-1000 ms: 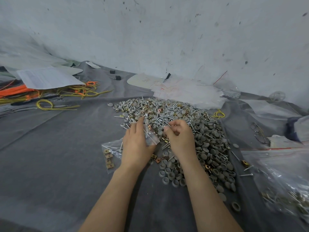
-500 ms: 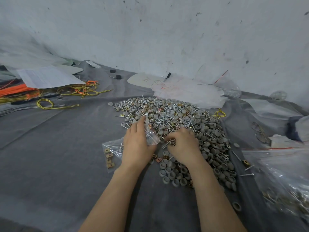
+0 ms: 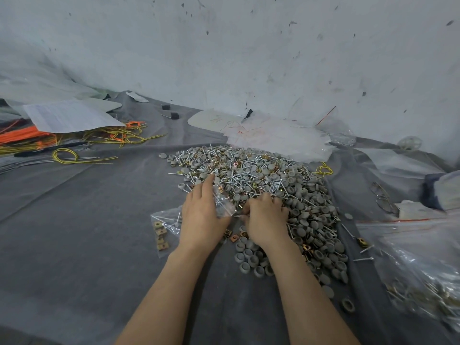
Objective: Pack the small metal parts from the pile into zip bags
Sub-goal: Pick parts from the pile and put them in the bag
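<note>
Head view: crinkly clear zip bag (image 3: 224,205), shiny screws (image 3: 249,176), domed grey caps (image 3: 306,221).

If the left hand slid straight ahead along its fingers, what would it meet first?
Most likely the pile of screws and grey caps: the left hand points away from the person, with its fingertips at the pile's near-left edge, though depth is unclear.

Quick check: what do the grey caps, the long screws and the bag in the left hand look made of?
Caps: dull matte grey, no glint, probably plastic or rubber. Screws: bright silvery metal, catching light. Bag in left hand: thin clear plastic film, crinkled, with glare patches.
</note>
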Demonstrator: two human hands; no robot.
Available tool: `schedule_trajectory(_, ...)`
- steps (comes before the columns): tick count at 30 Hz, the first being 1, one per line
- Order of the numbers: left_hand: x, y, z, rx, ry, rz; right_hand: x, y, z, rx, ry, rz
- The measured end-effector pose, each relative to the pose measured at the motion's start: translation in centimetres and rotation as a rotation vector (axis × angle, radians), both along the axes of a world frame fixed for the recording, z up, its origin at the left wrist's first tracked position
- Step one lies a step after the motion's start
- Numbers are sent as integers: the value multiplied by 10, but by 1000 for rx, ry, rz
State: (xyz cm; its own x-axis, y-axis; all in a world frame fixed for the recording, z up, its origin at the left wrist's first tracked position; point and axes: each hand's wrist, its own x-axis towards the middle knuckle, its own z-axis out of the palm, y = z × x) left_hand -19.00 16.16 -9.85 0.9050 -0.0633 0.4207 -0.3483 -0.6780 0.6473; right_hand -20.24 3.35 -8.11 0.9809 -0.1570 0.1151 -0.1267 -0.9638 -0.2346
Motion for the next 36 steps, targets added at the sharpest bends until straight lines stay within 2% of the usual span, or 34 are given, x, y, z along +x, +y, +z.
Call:
schedule_trajectory(8,0,0,0,9,-3,-4,2,1,-3,40,-136,-21)
schedule_trajectory(12,0,0,1,20,-4,-5,2,2,7,311,-370,-41)
schedule_trajectory(14,0,0,1,19,-7,-6,2,4,10,416,-415,-35)
schedule_trajectory(19,0,0,0,12,-6,-5,6,0,10,491,-417,-46)
schedule_trajectory(21,0,-1,0,13,-8,-5,6,-1,13,593,-435,-20)
schedule_trajectory(26,-1,-1,0,-11,-7,-14,2,14,27,855,-169,224)
schedule_trajectory(28,-1,0,1,-27,-10,-16,-4,14,33,824,-159,219)
schedule_trajectory(31,0,1,1,-39,-11,-4,-22,-6,45,603,-176,123)
schedule_trajectory(34,2,1,0,-71,-6,9,-50,-20,50,383,236,124)
schedule_trajectory(36,3,1,1,-125,-16,24,-62,-11,39,197,394,163)
